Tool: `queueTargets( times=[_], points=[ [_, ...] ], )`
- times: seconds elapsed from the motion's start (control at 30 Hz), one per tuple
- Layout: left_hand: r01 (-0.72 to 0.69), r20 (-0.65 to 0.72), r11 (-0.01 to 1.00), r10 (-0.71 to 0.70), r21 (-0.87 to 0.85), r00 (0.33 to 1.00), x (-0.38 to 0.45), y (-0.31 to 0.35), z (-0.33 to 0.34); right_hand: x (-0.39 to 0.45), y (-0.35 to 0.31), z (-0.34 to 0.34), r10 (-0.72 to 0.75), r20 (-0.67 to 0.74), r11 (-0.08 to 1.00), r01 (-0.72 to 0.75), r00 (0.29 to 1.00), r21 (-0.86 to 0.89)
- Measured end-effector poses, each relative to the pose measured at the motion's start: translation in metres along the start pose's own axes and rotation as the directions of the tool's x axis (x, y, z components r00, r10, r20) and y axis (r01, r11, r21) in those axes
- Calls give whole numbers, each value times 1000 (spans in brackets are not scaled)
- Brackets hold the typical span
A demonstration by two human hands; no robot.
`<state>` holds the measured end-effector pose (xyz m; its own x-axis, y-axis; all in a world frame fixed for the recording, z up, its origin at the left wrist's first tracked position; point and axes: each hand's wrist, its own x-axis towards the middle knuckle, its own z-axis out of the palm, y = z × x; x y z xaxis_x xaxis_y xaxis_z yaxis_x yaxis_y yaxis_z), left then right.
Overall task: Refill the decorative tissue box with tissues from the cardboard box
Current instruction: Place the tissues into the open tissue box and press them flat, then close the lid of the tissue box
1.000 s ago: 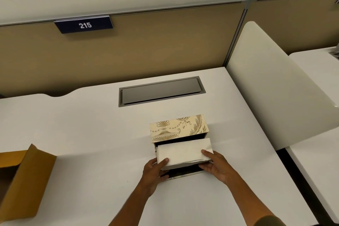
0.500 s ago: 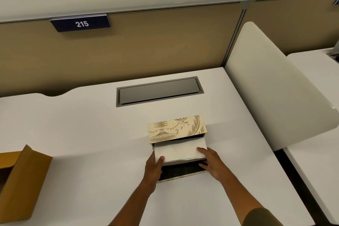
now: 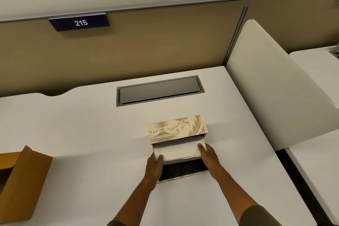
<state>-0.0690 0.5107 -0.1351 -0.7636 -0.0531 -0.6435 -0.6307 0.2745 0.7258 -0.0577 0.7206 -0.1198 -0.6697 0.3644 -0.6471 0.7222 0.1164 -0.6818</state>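
The decorative tissue box (image 3: 177, 128), cream with a gold urn pattern, lies on its side on the white desk (image 3: 82, 134), open toward me with a dark flap (image 3: 181, 169) folded down. A white stack of tissues (image 3: 177, 150) sits partly inside the opening. My left hand (image 3: 154, 165) grips the stack's left end and my right hand (image 3: 209, 156) grips its right end. The brown cardboard box (image 3: 22, 180) stands at the desk's left edge with a flap raised; its inside is hidden.
A grey cable hatch (image 3: 159, 90) is set into the desk behind the tissue box. A tan partition (image 3: 146, 42) with a "215" sign (image 3: 80, 22) closes the back. A cream side divider (image 3: 271, 82) stands on the right, with another desk (image 3: 319, 68) beyond.
Both hands have pushed the tissue stack away from me, deeper into the decorative box. More of the dark flap shows in front of the stack.
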Motion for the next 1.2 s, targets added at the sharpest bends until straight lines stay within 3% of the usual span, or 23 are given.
queueTargets(
  times=[0.3, 0.67, 0.83, 1.03, 1.2],
  points=[
    [2, -10, 991, -1, 137, 1000, 3, 4, -1, -3, -6, 3, -68, -83, 996, 64, 994, -59],
    [-34, -54, 966, 49, 258, 997, -3, 1, 2, 2, -2, 7, -38, -135, 999, 43, 990, 33],
    [-15, -61, 955, 34, 295, 998, -2, 4, 1, 8, 1, 6, -42, -134, 998, 35, 990, -56],
    [-22, -79, 985, 36, 170, 996, -5, 9, -10, 10, -8, -14, -31, -170, 999, 33, 985, 8],
    [-107, -294, 993, 91, -41, 952, -5, 24, -33, 13, -39, -47, -140, -301, 977, 181, 943, 112]
  ],
)
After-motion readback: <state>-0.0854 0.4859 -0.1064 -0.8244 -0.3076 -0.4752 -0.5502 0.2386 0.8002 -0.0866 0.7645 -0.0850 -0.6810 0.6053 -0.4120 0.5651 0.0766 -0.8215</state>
